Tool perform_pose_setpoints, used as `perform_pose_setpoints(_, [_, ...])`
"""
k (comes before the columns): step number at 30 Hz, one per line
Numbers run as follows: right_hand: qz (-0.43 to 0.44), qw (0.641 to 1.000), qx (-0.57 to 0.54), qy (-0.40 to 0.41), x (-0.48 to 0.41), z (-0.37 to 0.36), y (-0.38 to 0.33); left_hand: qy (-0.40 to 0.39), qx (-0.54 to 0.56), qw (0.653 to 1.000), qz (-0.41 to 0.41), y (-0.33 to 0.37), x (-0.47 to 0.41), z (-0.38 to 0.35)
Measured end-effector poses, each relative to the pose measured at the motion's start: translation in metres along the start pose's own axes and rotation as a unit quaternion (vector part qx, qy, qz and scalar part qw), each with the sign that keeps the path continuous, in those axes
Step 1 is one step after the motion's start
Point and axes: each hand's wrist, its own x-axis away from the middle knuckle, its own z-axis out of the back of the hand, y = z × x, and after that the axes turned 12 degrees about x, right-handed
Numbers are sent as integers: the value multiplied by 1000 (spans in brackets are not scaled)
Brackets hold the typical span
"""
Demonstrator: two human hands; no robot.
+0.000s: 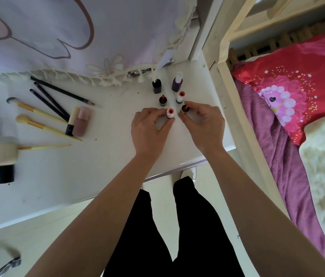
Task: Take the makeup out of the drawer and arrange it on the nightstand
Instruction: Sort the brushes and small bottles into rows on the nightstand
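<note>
L hand [149,126] pinches lipstick [170,113], R hand [204,122] tube [184,108]

**Makeup ranged on the nightstand**

Six pieces were stood upright in three pairs on the white nightstand [97,166]. A black bottle [156,86] and a purple bottle [176,82] were placed farthest. Four uncapped lipsticks were set nearer: far black lipstick [163,100], far white lipstick [180,97], near white lipstick [170,113], near black lipstick [185,108]. Brushes [37,110], pencils [57,96] and a pink bottle [82,121] were laid flat at left.
</note>
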Motion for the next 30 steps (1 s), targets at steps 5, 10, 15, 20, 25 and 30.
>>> perform_pose_setpoints(5, [7,999,-12,-51,6,8,13,-41,2,999,25,0,5,12])
perform_pose_setpoints(10, [-38,997,-66,-4,20,26,6,-40,-19,999,3,9,25,40])
perform_pose_setpoints(15, [47,994,-98,3,28,38,-35,45,-119,991,-42,26,37,91])
perform_pose_setpoints(20, [173,976,-69,-110,24,32,-92,99,-212,972,-27,39,40,156])
perform_pose_setpoints(25, [229,943,0,-240,32,15,-143,102,-250,963,24,22,48,209])
perform_pose_setpoints(30, [237,924,69,-291,57,-19,-187,74,-263,958,88,-18,55,257])
